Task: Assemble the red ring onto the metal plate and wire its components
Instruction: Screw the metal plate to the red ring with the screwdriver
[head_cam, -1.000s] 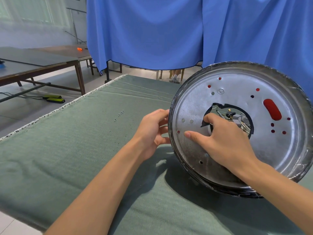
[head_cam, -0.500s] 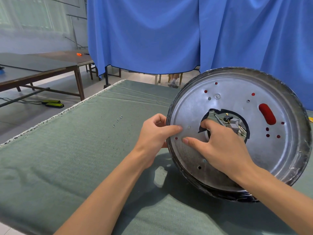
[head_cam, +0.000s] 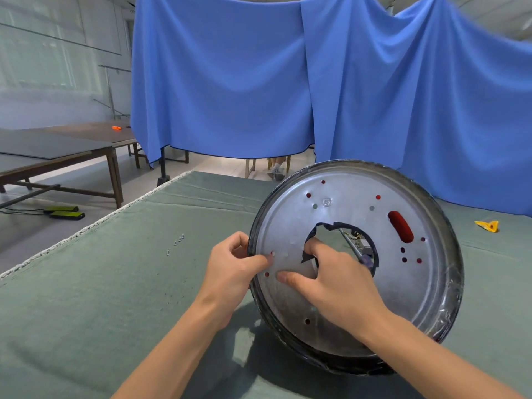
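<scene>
- Two hands are on the metal plate, which you hold tilted up on its lower edge on the green cloth-covered table, its silver face turned toward you.
- Your left hand grips the plate's left rim: the thumb lies on the silver face by a small hole, and the other fingers curl round the dark edge behind it.
- Your right hand reaches in from the lower right; its fingers hook into the jagged central opening while the thumb presses flat on the face, pointing toward your left thumb.
- Through that opening you can see a metal part and some wiring, too small to tell apart.
- Red shows through an oval slot and several small round holes in the plate, so something red sits behind the face; whether that is the red ring, you cannot tell from here.
- A dark, shiny band wraps the plate's rim.
- Four small screws lie in a short row on the cloth, well to the left of your left hand.
- A yellow scrap lies on the cloth to the far right.
- A blue curtain hangs behind the table, with wooden tables standing at the left.
</scene>
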